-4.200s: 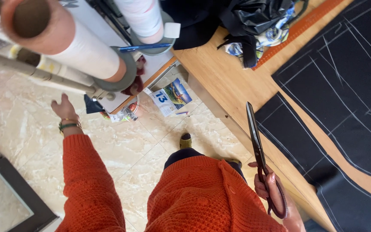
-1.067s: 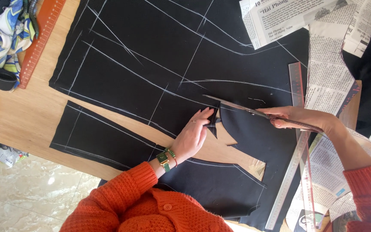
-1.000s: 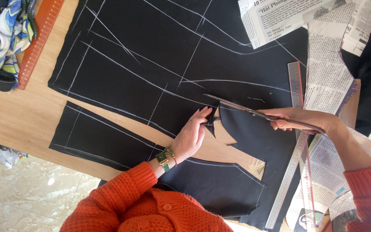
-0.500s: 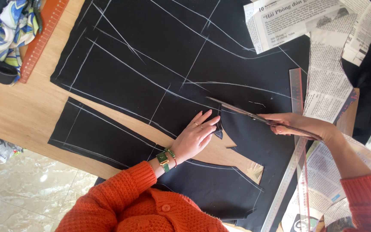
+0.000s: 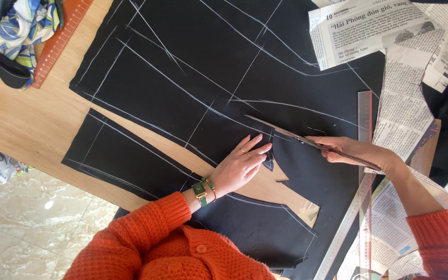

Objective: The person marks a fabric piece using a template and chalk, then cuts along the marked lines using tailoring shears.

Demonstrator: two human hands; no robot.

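Note:
A large sheet of black fabric marked with white chalk lines lies on the wooden table. My left hand rests flat with fingers spread on the fabric, right beside the cut. My right hand grips long scissors, whose blades point left along a chalk line into the cloth. A cut-off black panel lies nearer the table edge, and another black piece lies below my left wrist.
A clear ruler and a metal ruler lie at the right among newspaper sheets. An orange ruler and patterned cloth sit at the top left. Tiled floor shows at bottom left.
I turned from the floor and rolls to the table. Over the last second the left hand flattened and spread beside the cut; the scissors stay along the chalk line.

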